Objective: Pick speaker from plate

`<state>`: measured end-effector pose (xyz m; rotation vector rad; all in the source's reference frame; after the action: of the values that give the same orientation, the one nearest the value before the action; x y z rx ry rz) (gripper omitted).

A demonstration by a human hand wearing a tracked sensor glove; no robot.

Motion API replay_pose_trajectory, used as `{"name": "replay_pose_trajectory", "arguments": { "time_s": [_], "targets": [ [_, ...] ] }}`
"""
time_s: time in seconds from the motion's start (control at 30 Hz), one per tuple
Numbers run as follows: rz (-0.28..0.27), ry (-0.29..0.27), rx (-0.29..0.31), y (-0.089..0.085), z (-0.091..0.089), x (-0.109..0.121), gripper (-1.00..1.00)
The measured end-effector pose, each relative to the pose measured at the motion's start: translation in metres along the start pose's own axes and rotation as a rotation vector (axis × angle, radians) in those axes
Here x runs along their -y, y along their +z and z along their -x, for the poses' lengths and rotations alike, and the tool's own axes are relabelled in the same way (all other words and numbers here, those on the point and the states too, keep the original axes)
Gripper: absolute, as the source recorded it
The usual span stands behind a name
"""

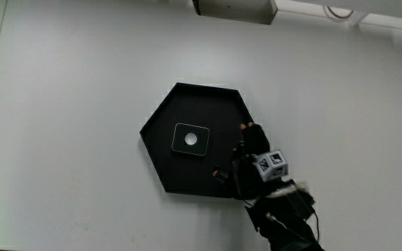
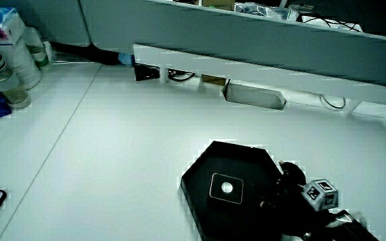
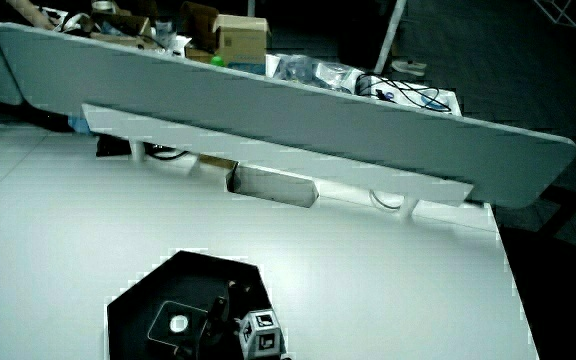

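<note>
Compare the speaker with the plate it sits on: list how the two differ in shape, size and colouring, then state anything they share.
Shape: the speaker is a rounded square, while the plate is a hexagon.
Size: the speaker is far smaller and covers only the plate's middle.
Colouring: the speaker has a pale outline and a pale round centre, while the plate is plain black.
Shared: both are dark, lie flat, and neither is held by the hand, which is over the plate's edge.
</note>
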<state>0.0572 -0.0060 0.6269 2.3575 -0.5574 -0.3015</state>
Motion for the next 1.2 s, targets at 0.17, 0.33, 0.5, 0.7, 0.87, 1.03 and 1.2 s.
{"name": "replay_pose_trajectory", "arguments": {
  "time_s": [0.17,0.33,0.5,0.7,0.87,1.03,1.2],
  "targets": [
    [0.203,0.029,0.084,-0.003,0.003,-0.025,0.00],
    [0.298,-0.017,0.114,-0.011,-0.011,-0.031,0.00],
    [0.211,-0.013,0.201,-0.010,-0.006,-0.027,0.09],
    [0.047,-0.007,0.282,-0.004,0.004,-0.019,0.64],
    [0.005,-0.014,0.330,-0.004,0.007,-0.017,1.00],
    [-0.037,-0.021,0.305,0.002,0.003,-0.010,1.00],
    [-0.114,-0.025,0.270,0.019,0.002,0.006,1.00]
  ]
}}
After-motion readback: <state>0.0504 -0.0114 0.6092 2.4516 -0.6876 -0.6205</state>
